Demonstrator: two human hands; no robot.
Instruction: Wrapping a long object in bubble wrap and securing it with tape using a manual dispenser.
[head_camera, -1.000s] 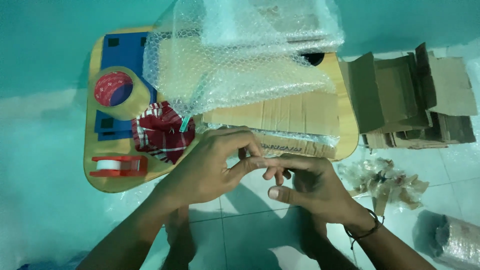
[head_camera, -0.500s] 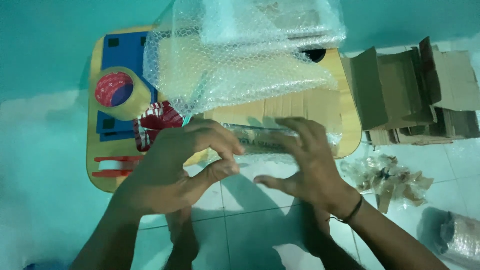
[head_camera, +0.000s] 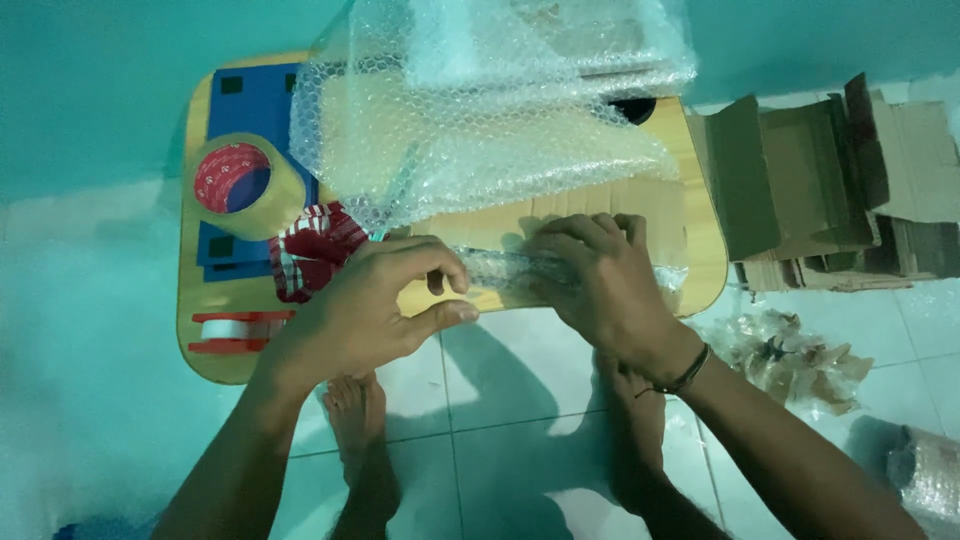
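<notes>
My left hand (head_camera: 365, 310) curls at the front edge of the low wooden table (head_camera: 196, 330), thumb and forefinger narrowed towards a pinch on the left end of a small bubble-wrapped bundle (head_camera: 500, 268). My right hand (head_camera: 605, 285) lies flat over the bundle's right part, fingers spread and pressing it down onto the table near the front edge. Behind it a big sheet of bubble wrap (head_camera: 480, 110) covers the table's middle and back. A roll of brown tape (head_camera: 238, 185) sits by the left edge, a red tape dispenser (head_camera: 232, 331) at the front left corner. Flattened cardboard boxes (head_camera: 830, 190) lie on the floor beyond the right edge.
</notes>
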